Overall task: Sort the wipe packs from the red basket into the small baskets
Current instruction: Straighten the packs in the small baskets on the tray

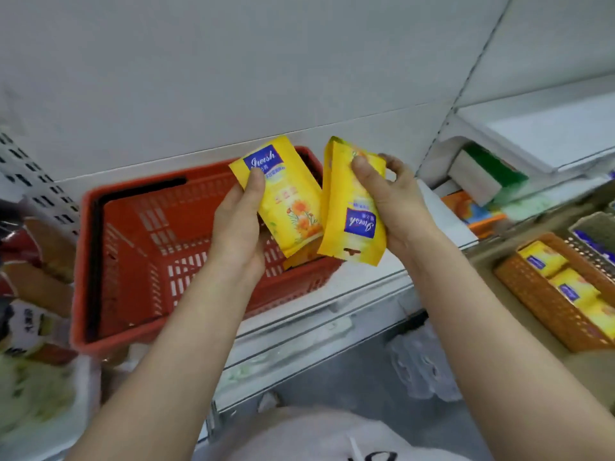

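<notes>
I see the left hand pinching one flat glossy yellow wipe pack above the slotted red plastic basket. The right hand grips a second yellow pack, turned upside down. More packs lie in the woven orange basket at right.

Shop aisle. White metal shelving with perforated uprights under hands; red plastic shopping basket on shelf, left of hands; packaged goods in orange basket right of hands; snack packs far left.
</notes>
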Demonstrator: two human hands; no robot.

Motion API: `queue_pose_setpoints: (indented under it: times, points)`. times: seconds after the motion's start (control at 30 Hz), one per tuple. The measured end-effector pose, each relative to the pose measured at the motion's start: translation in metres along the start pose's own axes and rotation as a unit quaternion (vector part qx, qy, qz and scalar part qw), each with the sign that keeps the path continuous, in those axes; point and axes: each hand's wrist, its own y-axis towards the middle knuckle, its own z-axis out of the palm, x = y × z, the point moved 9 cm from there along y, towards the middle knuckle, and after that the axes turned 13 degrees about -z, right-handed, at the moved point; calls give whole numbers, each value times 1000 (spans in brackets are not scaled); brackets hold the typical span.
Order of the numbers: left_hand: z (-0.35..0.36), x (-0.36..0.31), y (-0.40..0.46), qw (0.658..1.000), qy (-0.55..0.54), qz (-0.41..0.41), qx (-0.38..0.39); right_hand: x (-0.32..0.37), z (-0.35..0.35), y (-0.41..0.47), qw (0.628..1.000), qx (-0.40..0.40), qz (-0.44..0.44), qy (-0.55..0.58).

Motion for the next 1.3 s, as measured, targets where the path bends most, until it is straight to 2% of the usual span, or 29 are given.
queue_pose_setpoints:
  times: [0.13,0.3,0.4,0.53,0.63,0.8,0.93,1.03,1.13,1.2,1.3]
  points:
    - [73,48,-37,999,17,27,42,41,-120,-21,994,-90,-64,20]
    - [163,158,-86,995,-14,-54,82,52,-304,-95,961,-268,-23,63]
    - [208,221,-111,990,-13,-103,96,46,-387,-145,941,-312,7,133]
    - [262,295,-139,981,-23,-162,107,29,-440,-186,906,-311,44,284]
    - [297,336,-153,973,-5,-200,119,16,-462,-197,902,-269,60,333]
    - [358,382,-148,964,16,-219,148,2,-497,-181,930,-205,66,297]
    - [404,422,-122,955,50,-249,153,-3,-553,-148,938,-232,85,243]
    - [436,442,-95,957,51,-258,121,1,-601,-120,948,-236,106,187]
    - [468,446,-65,960,155,-207,105,14,-644,-91,953,-239,119,142]
    - [494,451,-51,937,237,-214,140,21,-664,-69,958,-223,123,133]
    - [515,455,-34,909,295,-248,157,21,-674,-36,966,-183,144,115]
